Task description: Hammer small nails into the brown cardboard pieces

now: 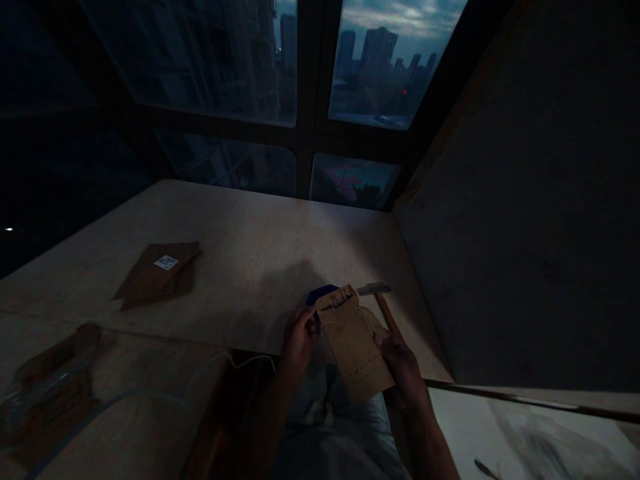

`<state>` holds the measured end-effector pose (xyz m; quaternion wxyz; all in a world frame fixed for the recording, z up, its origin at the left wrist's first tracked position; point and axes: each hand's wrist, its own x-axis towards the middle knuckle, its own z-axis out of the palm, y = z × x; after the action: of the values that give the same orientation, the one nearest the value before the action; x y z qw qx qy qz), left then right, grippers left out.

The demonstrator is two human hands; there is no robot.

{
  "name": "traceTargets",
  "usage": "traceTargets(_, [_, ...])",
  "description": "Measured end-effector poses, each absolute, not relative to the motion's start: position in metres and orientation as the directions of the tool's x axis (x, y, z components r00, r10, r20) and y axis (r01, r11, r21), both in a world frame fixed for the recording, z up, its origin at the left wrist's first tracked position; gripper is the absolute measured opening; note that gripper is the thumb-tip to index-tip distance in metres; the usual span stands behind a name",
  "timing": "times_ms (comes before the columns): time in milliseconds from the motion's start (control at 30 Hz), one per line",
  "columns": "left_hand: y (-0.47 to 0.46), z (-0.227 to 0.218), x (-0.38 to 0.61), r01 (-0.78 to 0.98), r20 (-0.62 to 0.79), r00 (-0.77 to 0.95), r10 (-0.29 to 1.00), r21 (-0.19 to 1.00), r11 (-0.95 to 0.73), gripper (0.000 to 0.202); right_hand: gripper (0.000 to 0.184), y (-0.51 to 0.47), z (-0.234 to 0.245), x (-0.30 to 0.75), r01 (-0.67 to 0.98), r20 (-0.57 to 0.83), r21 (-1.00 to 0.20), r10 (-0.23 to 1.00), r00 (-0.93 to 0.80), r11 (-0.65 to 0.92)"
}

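Over my lap I hold a flat tan piece [356, 350], card or leather, I cannot tell which. Dark marks like stitches run along its top end, and a row of small dots crosses its lower part. My left hand [299, 337] is closed at its upper left corner, near a thin pale thread. My right hand [403, 370] grips its right edge, and a second tan layer shows there. Just beyond it on the table lie a hammer [387, 313] with a wooden handle and a dark blue object [321, 293], both partly hidden.
Brown flat envelopes or sheets [155, 277], one with a white label, lie on the table [240, 233] to the left. Nearer left are a plastic-wrapped brown package [55, 387] and a white cable [205, 365]. A dark panel [540, 220] stands at the right; windows close off the back.
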<state>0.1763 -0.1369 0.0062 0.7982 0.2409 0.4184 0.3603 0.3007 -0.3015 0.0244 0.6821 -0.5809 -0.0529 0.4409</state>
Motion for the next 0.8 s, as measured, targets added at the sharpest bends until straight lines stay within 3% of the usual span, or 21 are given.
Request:
traceTargets(67, [-0.138,0.009,0.177,-0.237,-0.307,0.275,0.911,0.897,0.374,0.022,0.057,-0.303,0.024,0.302,-0.558,-0.448,-0.828,0.662,0.601,-0.053])
traceTargets(167, [-0.134,0.013,0.171,0.011,-0.027,0.22,0.975,1.0,0.025,0.021,0.055,-0.306,0.02,0.304,-0.569,-0.45,-0.822,0.64,0.622,-0.025])
traceTargets(267, [-0.125,0.016,0.168,0.201,0.099,0.396,0.913,0.961,-0.192,0.017,0.053,-0.307,0.014,0.305,-0.566,-0.453,-0.824,0.627,0.634,-0.023])
traceTargets(433, [-0.108,0.021,0.175,0.38,0.117,0.678,0.725,0.789,-0.483,0.015,0.048,-0.304,0.006,0.305,-0.552,-0.427,-0.834,0.65,0.629,-0.013])
traceTargets(533, [-0.1,0.024,0.182,0.452,0.063,0.748,0.66,0.68,-0.577,0.019,0.047,-0.302,0.004,0.308,-0.557,-0.432,-0.831,0.638,0.637,-0.007])
traceTargets(633, [-0.096,0.023,0.187,0.454,0.045,0.774,0.632,0.657,-0.602,0.017,0.047,-0.299,0.002,0.312,-0.562,-0.437,-0.827,0.626,0.645,0.002])
traceTargets(733, [-0.094,0.019,0.19,0.391,0.09,0.727,0.68,0.76,-0.519,0.014,0.049,-0.297,0.0,0.315,-0.58,-0.451,-0.814,0.622,0.64,0.007])
traceTargets(800, [-0.093,0.017,0.191,0.301,0.086,0.647,0.758,0.884,-0.357,0.014,0.049,-0.296,-0.001,0.315,-0.581,-0.459,-0.814,0.609,0.647,0.005])
